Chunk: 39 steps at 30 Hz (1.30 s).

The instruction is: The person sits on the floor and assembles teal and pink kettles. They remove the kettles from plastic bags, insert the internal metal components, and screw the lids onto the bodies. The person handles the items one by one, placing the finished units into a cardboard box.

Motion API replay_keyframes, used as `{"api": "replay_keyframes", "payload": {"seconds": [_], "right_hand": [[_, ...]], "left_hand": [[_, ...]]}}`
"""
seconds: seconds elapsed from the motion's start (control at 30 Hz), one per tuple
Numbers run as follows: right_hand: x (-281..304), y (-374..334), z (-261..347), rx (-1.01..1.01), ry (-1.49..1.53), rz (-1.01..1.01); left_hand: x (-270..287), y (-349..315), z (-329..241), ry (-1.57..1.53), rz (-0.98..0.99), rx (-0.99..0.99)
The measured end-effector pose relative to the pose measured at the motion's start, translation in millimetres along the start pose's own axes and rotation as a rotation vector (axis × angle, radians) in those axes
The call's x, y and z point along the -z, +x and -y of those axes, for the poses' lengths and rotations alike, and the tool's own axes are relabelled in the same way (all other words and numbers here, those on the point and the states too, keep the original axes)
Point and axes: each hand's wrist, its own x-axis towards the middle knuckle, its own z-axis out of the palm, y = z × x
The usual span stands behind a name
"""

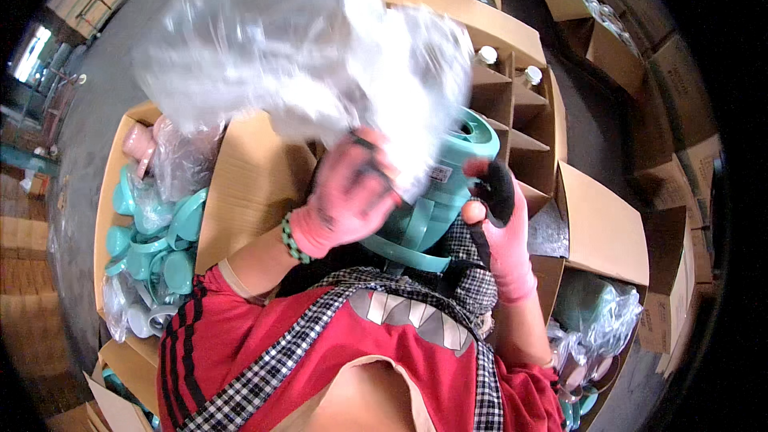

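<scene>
My left hand (350, 196), in a pink and black glove, grips a clear plastic bag (320, 40) that billows up and forward, blurred by motion. Behind that hand, close to my lap, stands a teal plastic jug (428, 220) with a round opening in its top, a curved handle and a small white label. The bag and my left hand hide part of it. Just right of the jug is my gloved right hand (502, 216), its thumb and bent fingers apart with nothing between them. Whether its fingertips touch the jug is hard to tell.
On the left, a cardboard box (102, 256) holds teal lids (178, 272), a pink part (139, 144) and plastic bags. Ahead, a divided carton (512, 140) contains white-capped items (532, 75). Bagged teal pieces (588, 304) fill a box at lower right. More cartons (672, 272) line the right.
</scene>
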Motion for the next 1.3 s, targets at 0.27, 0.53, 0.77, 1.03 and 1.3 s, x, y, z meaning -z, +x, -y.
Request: {"api": "replay_keyframes", "payload": {"seconds": [0.27, 0.53, 0.77, 1.03, 1.3], "right_hand": [[-2.8, 30.0, 19.1, -0.183, 0.277, -0.175], [-22.1, 21.0, 18.1, -0.11, 0.434, 0.368], [4.0, 27.0, 14.7, -0.448, 0.422, 0.431], [59.5, 126.6, -30.7, 0.632, -1.392, 0.05], [59.9, 72.4, -162.3, -0.232, -0.234, 0.219]], "left_hand": [[12.7, -9.4, 11.0, -0.956, 0.386, 0.705], [1.3, 29.0, 6.5, -0.473, 0.293, 0.667], [13.4, 36.6, 105.1, -1.009, -0.125, 0.793], [-12.8, 103.2, 130.4, -0.056, -0.151, -0.089], [-155.0, -79.0, 203.5, -0.009, 0.285, 0.319]]}}
